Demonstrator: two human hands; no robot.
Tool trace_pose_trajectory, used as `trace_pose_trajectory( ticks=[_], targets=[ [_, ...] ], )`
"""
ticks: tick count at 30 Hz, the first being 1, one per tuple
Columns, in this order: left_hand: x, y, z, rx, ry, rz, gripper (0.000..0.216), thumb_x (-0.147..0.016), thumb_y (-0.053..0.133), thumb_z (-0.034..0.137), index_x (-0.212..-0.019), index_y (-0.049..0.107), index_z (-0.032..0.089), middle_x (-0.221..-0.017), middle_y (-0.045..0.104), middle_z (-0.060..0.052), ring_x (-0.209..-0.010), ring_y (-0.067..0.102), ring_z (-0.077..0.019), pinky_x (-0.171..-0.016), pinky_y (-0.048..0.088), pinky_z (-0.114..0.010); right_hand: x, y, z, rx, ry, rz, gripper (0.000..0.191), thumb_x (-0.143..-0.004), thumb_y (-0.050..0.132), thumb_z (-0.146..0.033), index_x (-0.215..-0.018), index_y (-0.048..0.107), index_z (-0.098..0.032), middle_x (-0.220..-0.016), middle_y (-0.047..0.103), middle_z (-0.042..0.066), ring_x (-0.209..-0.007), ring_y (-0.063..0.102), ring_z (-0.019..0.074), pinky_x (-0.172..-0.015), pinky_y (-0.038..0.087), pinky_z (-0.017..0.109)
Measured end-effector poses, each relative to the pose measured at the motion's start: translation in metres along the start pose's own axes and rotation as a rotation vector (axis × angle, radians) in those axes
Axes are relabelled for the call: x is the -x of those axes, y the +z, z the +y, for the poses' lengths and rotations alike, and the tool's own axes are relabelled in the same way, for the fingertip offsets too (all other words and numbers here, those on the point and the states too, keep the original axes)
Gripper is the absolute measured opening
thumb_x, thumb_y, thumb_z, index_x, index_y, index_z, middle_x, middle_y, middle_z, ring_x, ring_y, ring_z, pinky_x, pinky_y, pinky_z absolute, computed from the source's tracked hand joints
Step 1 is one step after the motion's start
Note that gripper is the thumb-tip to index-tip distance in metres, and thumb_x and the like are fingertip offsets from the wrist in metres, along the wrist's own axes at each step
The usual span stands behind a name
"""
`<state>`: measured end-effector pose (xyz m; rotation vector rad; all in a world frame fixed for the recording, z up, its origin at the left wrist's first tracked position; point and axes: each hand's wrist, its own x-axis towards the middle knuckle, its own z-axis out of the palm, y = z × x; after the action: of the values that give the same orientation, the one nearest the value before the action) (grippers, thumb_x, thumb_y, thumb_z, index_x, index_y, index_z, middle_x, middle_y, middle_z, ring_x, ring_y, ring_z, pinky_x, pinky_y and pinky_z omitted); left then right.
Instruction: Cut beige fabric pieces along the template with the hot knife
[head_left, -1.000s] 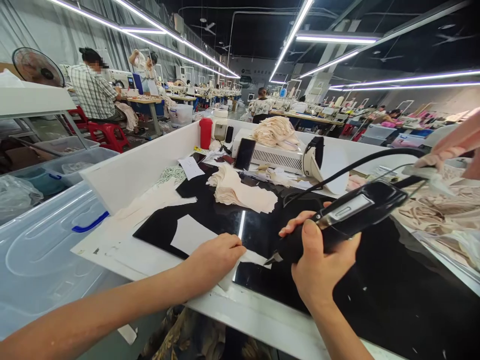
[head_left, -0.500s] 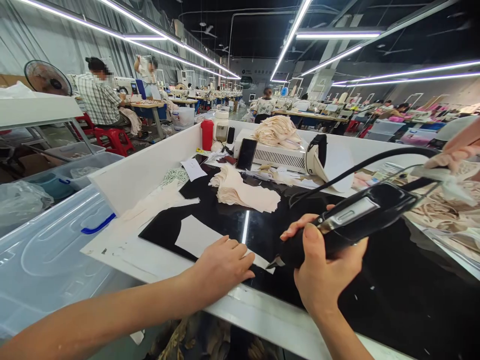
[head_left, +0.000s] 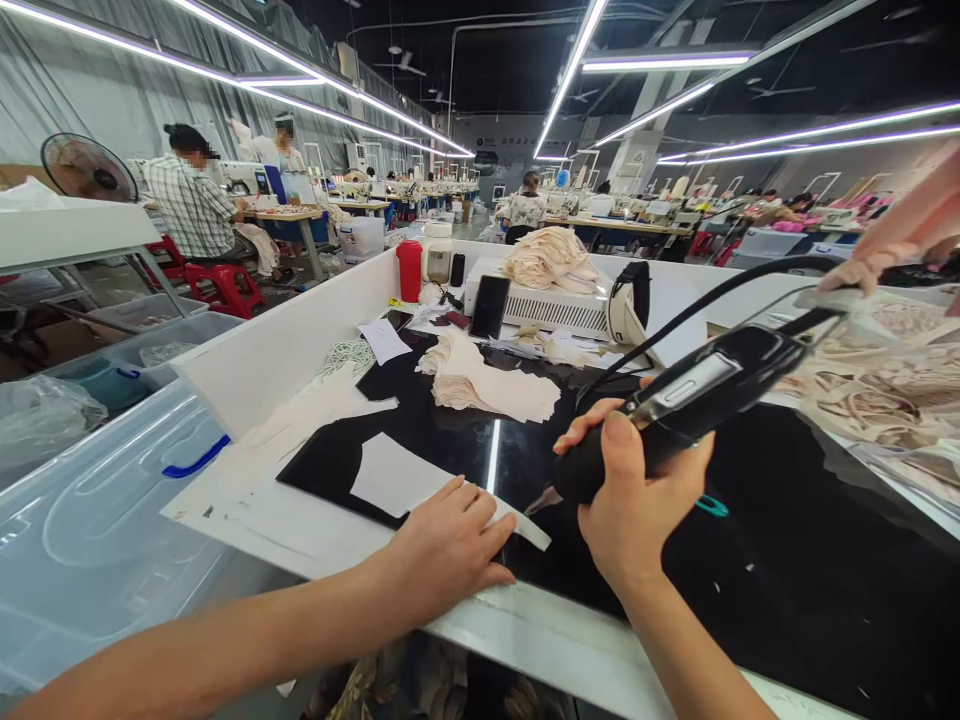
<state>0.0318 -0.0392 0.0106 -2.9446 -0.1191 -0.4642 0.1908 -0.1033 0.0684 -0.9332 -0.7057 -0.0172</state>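
Observation:
My left hand (head_left: 457, 535) lies flat with its fingers stretched over a curved white template piece (head_left: 394, 472) on the black work surface (head_left: 765, 480). The template's narrow end reaches out to the right beyond my fingers. Wrapped in my right hand (head_left: 637, 500) is a black corded hand-held power tool (head_left: 697, 400) with a silver plate on its side. Its pointed metal tip is aimed left, just above the template's narrow end; whether it touches cannot be made out. Behind my right wrist a teal loop (head_left: 712, 506) partly shows.
A stack of cream fabric pieces (head_left: 487, 378) lies ahead, with another pile (head_left: 551, 258) on a white vented box (head_left: 555, 310). A phone (head_left: 490, 305) leans against the box. The tool's black cord (head_left: 705, 305) arches right, near heaped fabric (head_left: 892, 380). Co-workers sit at sewing tables beyond.
The tool's tip has shifted left and up, baring the template's narrow end. My right hand has moved slightly left. The teal loop has come into view. My left hand stays on the template.

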Motion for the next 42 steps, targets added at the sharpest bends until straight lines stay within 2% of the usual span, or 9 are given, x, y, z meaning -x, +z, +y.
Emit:
trace_pose_trajectory(
  ticks=[5,14,22,42],
  targets=[
    [0.001,-0.004,0.0,0.023,-0.02,0.008,0.059,-0.084,0.08,0.055,-0.123,0.062,0.015,-0.098,0.065,-0.007,-0.094,0.064,-0.0275,-0.09,0.054,-0.04,-0.001,0.007,0.009,-0.027,0.041,-0.047,0.03,-0.086,0.078,-0.033,-0.098,0.051,-0.027,-0.078,0.067,-0.006,-0.056,0.061,0.0133,-0.054,0.054,0.031],
    [0.003,-0.003,-0.003,0.071,-0.028,-0.053,0.056,-0.089,0.075,0.054,-0.127,0.061,0.015,-0.106,0.065,-0.011,-0.097,0.064,-0.0297,-0.082,0.058,-0.04,0.003,0.007,0.015,-0.045,0.032,-0.083,0.029,-0.087,0.077,-0.032,-0.101,0.052,-0.028,-0.081,0.066,-0.005,-0.057,0.061,0.0135,-0.054,0.054,0.032],
    [0.005,-0.004,-0.009,0.138,-0.021,-0.038,0.049,-0.091,0.075,0.049,-0.126,0.062,0.018,-0.101,0.061,-0.008,-0.094,0.063,-0.0279,-0.082,0.058,-0.04,0.003,0.01,0.014,-0.04,0.043,-0.087,0.026,-0.088,0.075,-0.032,-0.099,0.052,-0.028,-0.079,0.066,-0.006,-0.056,0.06,0.0125,-0.053,0.054,0.031],
    [0.01,-0.007,-0.013,0.207,0.012,-0.012,0.046,-0.094,0.072,0.043,-0.13,0.063,0.015,-0.106,0.063,-0.011,-0.101,0.063,-0.0299,-0.089,0.058,-0.045,0.001,0.022,0.02,-0.131,0.047,-0.108,0.026,-0.09,0.075,-0.031,-0.1,0.051,-0.027,-0.078,0.066,-0.008,-0.057,0.061,0.0108,-0.054,0.054,0.027]
  ],
)
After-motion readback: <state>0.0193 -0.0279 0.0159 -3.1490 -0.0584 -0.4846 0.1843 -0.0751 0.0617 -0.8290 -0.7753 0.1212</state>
